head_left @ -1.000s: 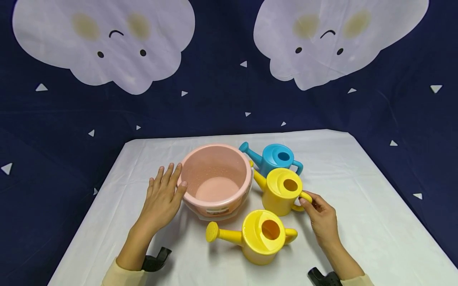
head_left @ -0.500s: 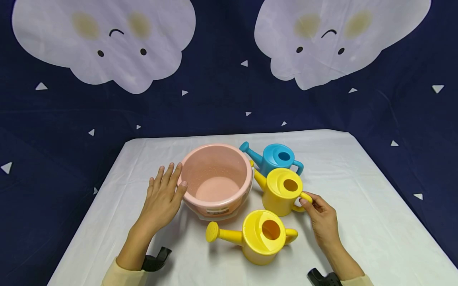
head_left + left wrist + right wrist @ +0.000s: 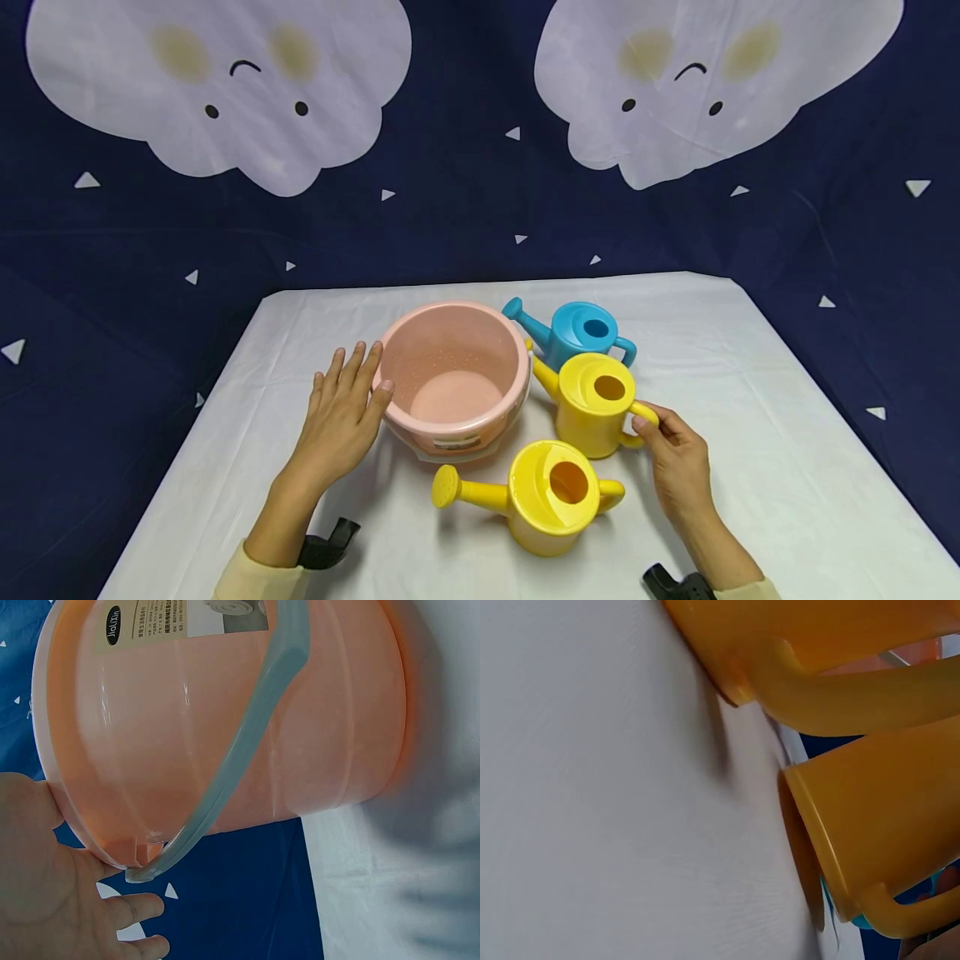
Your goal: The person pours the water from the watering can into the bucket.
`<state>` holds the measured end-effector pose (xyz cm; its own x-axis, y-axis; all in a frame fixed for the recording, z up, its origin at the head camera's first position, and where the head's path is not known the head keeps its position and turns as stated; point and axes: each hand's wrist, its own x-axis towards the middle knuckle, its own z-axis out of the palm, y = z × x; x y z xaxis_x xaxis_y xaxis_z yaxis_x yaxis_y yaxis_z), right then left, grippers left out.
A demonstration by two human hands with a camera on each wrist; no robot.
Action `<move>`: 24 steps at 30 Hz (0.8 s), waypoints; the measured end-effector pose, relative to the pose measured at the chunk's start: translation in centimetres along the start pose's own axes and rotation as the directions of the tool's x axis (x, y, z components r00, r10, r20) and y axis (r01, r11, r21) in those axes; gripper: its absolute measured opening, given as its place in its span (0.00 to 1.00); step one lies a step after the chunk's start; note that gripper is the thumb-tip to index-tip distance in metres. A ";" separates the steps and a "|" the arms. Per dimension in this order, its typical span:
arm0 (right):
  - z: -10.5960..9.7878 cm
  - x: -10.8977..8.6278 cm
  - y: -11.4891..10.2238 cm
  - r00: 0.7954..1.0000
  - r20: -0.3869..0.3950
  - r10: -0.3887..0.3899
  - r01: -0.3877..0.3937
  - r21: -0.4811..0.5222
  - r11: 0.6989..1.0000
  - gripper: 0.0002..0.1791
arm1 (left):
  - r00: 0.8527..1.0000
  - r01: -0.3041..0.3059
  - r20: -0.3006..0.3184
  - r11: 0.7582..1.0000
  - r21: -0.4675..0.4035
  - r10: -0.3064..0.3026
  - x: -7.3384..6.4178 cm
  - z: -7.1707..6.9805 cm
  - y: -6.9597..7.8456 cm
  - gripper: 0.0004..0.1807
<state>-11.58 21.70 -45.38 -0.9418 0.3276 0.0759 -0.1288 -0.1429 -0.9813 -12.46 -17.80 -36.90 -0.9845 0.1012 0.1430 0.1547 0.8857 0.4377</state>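
My left hand (image 3: pixel 337 429) lies with fingers straight against the left rim of a pink bucket (image 3: pixel 450 362). In the left wrist view the bucket's grey carrying handle (image 3: pixel 240 754) hangs across its side, near my fingertips. My right hand (image 3: pixel 681 462) pinches the handle of a yellow watering can (image 3: pixel 592 429), whose spout points at the bucket and is partly hidden by its rim. From the right wrist, this watering can (image 3: pixel 885 802) shows its base edge over a narrow shadow. Nearer me stands a second yellow watering can (image 3: pixel 543 529), spout to the left.
A blue watering can (image 3: pixel 577 333) stands behind the held one, right of the bucket. White cloth (image 3: pixel 795 467) covers the table. A dark blue curtain (image 3: pixel 457 225) with clouds and triangles hangs behind it.
The yellow watering can in my right hand has shifted slightly right and towards me, the hand moving with it. My left hand and the bucket stay in place.
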 end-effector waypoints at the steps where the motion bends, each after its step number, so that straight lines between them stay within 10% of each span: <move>1: 0.0 0.0 -0.1 1.000 0.005 -0.006 0.006 0.013 1.000 0.10 | 1.000 0.000 0.001 1.000 -0.001 0.000 0.0 0.0 0.0 0.33; 24: 0.3 0.0 -1.4 0.999 0.009 -0.044 0.042 0.172 0.984 0.10 | 1.000 0.004 0.006 1.000 -0.008 -0.003 0.0 0.0 0.0 0.33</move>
<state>-11.47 21.57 -43.93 -0.9380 0.3250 0.1210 -0.2200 -0.2878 -0.9321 -12.41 -17.83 -36.92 -0.9855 0.1008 0.1362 0.1519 0.8822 0.4456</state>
